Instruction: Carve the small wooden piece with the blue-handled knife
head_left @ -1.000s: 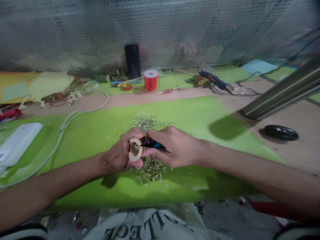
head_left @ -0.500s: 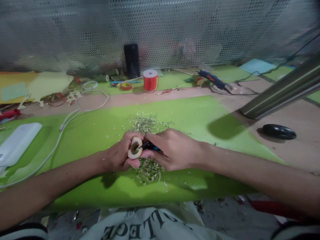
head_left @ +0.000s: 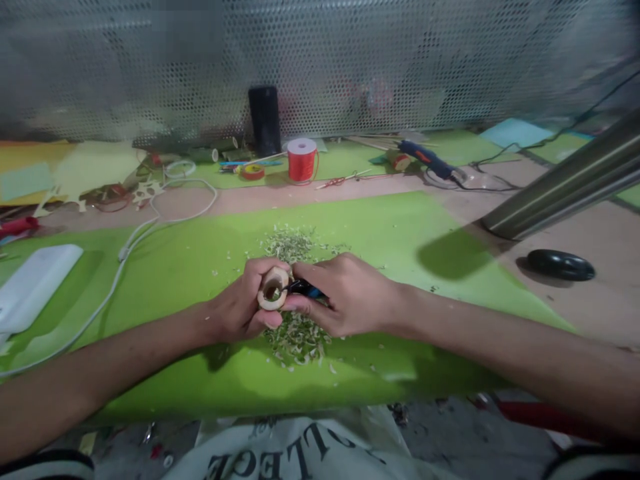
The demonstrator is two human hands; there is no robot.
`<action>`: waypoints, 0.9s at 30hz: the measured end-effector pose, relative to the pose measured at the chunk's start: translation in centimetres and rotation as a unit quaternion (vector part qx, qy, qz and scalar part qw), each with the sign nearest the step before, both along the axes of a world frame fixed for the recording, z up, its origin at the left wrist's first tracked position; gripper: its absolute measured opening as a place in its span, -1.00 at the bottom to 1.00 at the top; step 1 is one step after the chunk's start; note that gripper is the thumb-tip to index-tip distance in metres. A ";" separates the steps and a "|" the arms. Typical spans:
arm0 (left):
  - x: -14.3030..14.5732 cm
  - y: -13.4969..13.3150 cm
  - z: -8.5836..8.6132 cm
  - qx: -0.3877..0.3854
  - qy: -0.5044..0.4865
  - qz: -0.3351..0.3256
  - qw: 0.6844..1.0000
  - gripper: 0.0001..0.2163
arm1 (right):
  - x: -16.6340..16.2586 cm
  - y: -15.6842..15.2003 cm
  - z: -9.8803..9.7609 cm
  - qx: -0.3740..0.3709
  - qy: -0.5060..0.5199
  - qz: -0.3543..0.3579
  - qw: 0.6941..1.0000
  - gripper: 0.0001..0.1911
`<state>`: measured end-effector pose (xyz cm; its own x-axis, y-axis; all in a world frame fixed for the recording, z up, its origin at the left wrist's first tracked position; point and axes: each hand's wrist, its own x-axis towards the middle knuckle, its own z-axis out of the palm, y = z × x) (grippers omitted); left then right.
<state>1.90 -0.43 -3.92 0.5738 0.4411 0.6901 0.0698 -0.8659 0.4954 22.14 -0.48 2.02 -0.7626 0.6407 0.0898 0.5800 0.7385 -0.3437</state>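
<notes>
Wrapped round a short hollow tube of pale wood, which looks like bamboo (head_left: 273, 303), is my left hand (head_left: 240, 300). The tube's open end faces up toward me. My right hand (head_left: 345, 293) grips a small carving knife (head_left: 303, 287) with a black and blue handle, and its tip is at the tube's rim. Most of the blade is too small to make out. Beneath both hands lies a heap of green and pale shavings (head_left: 297, 343) on the green mat (head_left: 165, 373).
A white power bank (head_left: 40, 287) with a cable lies at left. Along the back stand a phone (head_left: 265, 120), a red thread spool (head_left: 302, 163) and a blue hot-glue gun (head_left: 427, 160). At right are a metal post (head_left: 560, 180) and a black oval object (head_left: 561, 265).
The tube has tilted slightly, so more of its outer side below the rim shows. Both hands stay close together, with the knife still at the opening.
</notes>
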 end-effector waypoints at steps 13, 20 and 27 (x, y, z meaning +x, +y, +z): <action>0.0 -0.1 0.2 0.007 -0.002 -0.002 1.000 -0.47 | 0.2 1.4 -0.3 -0.083 0.119 0.081 0.986 -0.64; 0.0 -0.1 0.5 0.011 0.009 -0.017 1.000 -0.46 | 0.0 1.5 -0.4 -0.096 0.138 0.103 0.980 -0.60; -0.2 0.1 0.3 0.012 0.005 -0.023 1.000 -0.44 | 0.0 1.6 -0.6 -0.084 0.135 0.108 0.981 -0.57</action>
<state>1.74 -0.35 -3.63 0.6003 0.3968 0.6944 0.0337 -0.8800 0.4737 22.12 1.14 1.45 -0.8457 0.4890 0.2137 0.2868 0.7542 -0.5907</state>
